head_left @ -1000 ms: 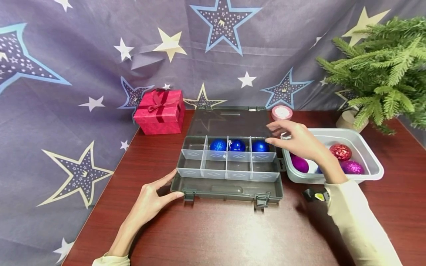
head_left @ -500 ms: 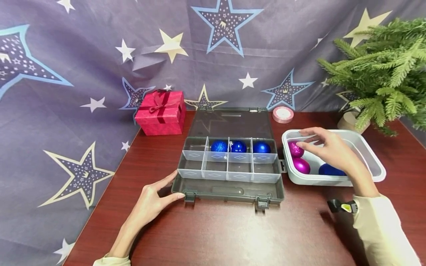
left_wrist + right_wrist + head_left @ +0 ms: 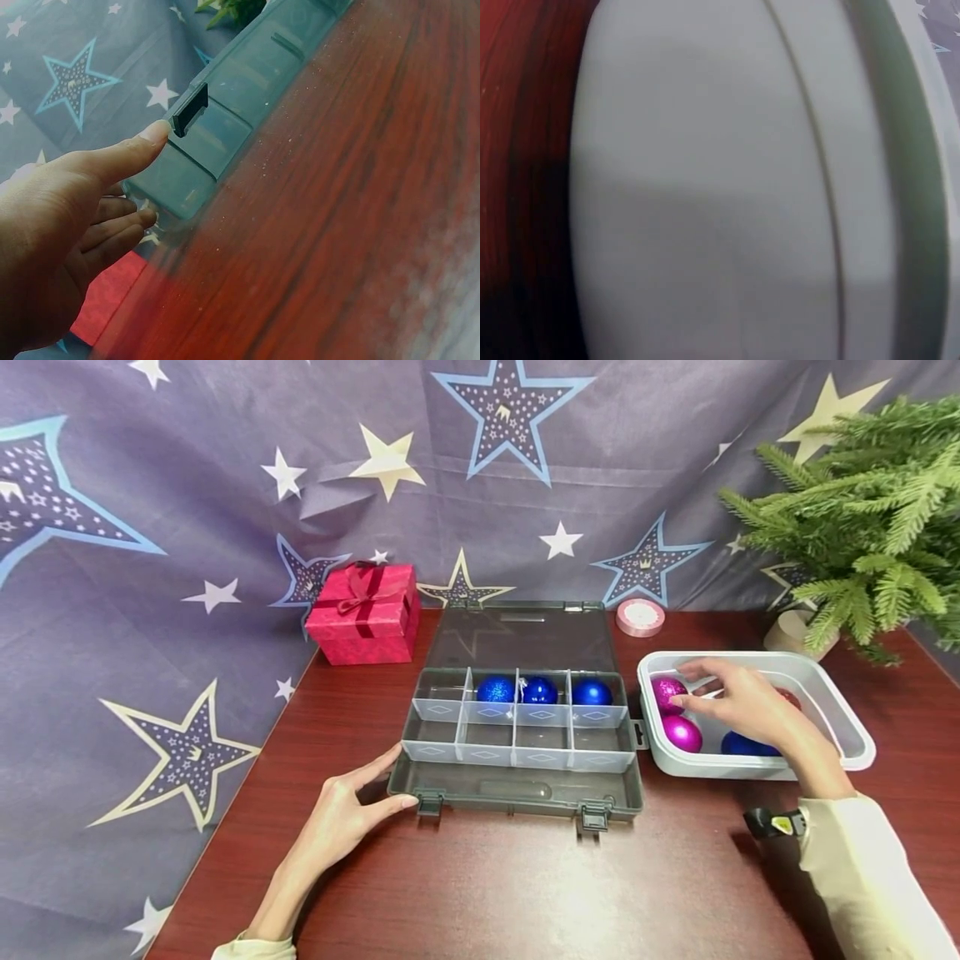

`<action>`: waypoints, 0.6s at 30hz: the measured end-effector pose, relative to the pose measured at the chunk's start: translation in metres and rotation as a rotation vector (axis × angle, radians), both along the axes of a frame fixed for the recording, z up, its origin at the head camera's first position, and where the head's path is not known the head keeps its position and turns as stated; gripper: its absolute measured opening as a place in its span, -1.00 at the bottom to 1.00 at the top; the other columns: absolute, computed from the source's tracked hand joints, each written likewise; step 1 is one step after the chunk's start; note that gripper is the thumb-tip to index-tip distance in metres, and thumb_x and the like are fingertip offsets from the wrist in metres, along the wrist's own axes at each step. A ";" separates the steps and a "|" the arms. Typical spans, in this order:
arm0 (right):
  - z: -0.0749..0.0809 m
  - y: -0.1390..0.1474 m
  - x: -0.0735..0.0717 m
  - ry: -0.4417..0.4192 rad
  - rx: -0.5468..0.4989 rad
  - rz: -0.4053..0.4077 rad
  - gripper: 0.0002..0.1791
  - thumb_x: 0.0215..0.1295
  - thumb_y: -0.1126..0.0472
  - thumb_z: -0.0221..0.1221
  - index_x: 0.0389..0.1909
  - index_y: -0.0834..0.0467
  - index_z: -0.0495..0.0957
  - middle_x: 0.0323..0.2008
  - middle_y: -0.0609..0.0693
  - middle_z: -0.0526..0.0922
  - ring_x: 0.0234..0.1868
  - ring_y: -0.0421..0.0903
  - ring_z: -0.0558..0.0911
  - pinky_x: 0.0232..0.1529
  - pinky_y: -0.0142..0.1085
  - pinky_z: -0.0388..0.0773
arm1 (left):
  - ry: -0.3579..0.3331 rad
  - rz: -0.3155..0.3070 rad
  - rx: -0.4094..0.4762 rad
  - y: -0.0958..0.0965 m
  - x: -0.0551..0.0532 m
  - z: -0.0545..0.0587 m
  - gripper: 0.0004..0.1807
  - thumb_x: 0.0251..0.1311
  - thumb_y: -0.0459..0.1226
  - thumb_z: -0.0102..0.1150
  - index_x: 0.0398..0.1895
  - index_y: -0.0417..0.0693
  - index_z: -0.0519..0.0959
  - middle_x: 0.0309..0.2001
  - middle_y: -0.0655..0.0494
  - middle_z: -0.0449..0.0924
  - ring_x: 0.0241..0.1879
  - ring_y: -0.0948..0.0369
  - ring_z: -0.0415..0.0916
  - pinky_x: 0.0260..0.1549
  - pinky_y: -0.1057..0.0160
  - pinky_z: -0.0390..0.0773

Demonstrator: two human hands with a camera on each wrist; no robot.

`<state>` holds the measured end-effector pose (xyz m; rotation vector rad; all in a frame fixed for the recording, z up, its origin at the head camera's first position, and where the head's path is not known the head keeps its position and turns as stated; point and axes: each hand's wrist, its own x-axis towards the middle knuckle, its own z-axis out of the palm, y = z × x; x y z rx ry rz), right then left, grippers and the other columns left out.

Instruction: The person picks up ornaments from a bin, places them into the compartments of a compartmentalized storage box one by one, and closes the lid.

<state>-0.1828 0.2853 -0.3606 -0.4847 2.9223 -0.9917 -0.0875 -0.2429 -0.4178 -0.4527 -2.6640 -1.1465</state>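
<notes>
In the head view, a dark translucent compartment box lies with its lid raised at the back. Three blue Christmas baubles sit in its back row: a glittery one, a shiny one and a matte one. My left hand holds the box's front left corner, thumb beside a latch. Over a pale plastic tub, my right hand has thumb and fingers apart, with the thumb at a glittery pink bauble. The right wrist view shows only the tub's blurred wall.
The tub also holds a smooth pink bauble, a blue one and a partly hidden red one. Behind stand a red gift box, a pink ribbon roll and an artificial fir tree.
My right hand has moved right from the matte blue bauble to the tub, and lately a little lower there. My left hand keeps its place on the box corner.
</notes>
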 end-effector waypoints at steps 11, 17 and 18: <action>-0.004 -0.001 -0.010 -0.045 0.062 0.018 -0.37 0.36 0.06 0.39 0.24 0.42 0.49 0.10 0.44 0.60 0.03 0.37 0.65 0.04 0.24 0.56 | -0.010 0.003 0.005 0.000 0.000 0.001 -0.20 0.00 -0.04 0.64 0.40 0.20 0.57 0.21 0.19 0.64 0.16 0.19 0.59 0.12 0.52 0.40; -0.008 -0.003 -0.012 -0.051 0.078 0.026 -0.37 0.36 0.06 0.39 0.23 0.42 0.49 0.11 0.44 0.58 0.00 0.34 0.66 0.08 0.26 0.51 | -0.011 -0.002 0.013 0.000 0.000 0.000 -0.20 0.01 -0.04 0.64 0.40 0.21 0.57 0.21 0.19 0.64 0.17 0.19 0.59 0.13 0.52 0.41; -0.008 -0.004 -0.013 -0.050 0.080 0.028 -0.37 0.36 0.06 0.39 0.23 0.42 0.48 0.11 0.44 0.58 0.00 0.34 0.66 0.09 0.27 0.50 | -0.010 -0.001 0.013 -0.001 0.000 0.000 -0.20 0.01 -0.04 0.64 0.40 0.21 0.57 0.21 0.19 0.64 0.17 0.19 0.59 0.13 0.52 0.41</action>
